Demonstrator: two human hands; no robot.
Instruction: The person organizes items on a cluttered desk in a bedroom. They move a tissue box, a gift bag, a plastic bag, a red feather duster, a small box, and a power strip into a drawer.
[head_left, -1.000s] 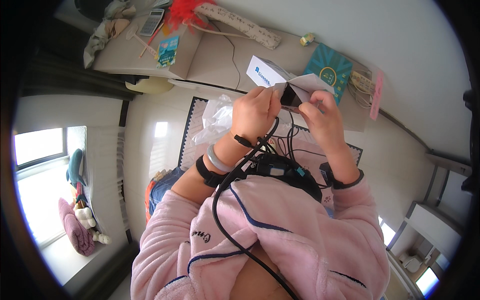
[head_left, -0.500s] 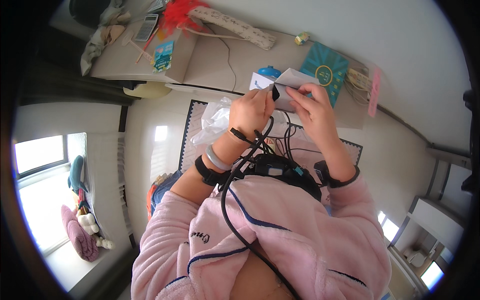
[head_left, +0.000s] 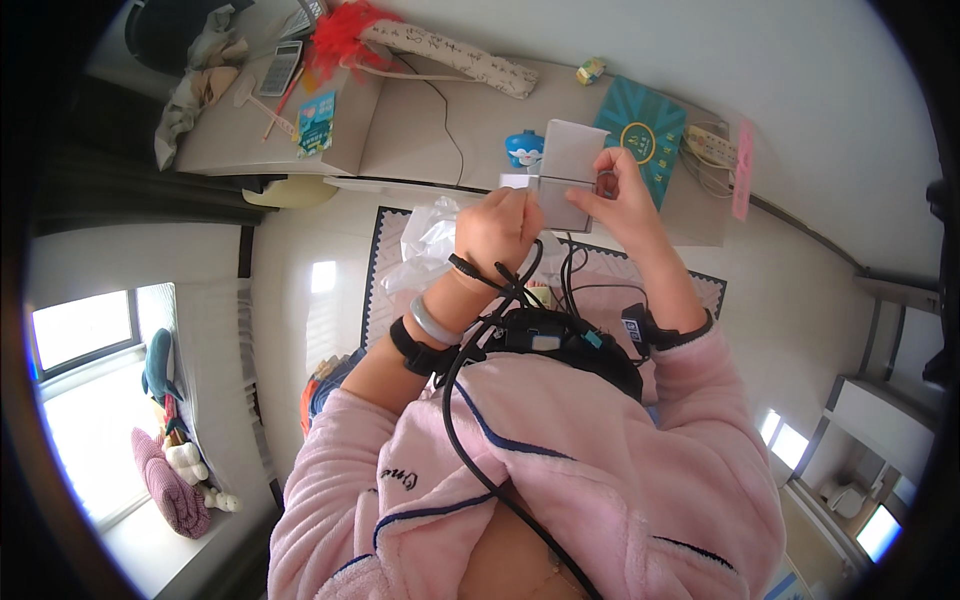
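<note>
Above the desk's front edge, a small pale grey-white box is held between my two hands, with a flap or lid standing up from its far side. My left hand is closed at the box's left side, its fingertips partly hidden, beside a white panel. On the right edge of the box, my right hand pinches with thumb and fingers. Just beyond the box stands a round blue figure with a white pattern.
A flat teal box lies on the desk, near a power strip and pink ruler-like strip. Farther left are a patterned roll and calculator. Black cables hang below my hands, beside a white plastic bag.
The box has turned and its flap now stands more upright. The black patch by my left fingers is out of sight. More of the blue figure shows. My right hand has shifted slightly down.
</note>
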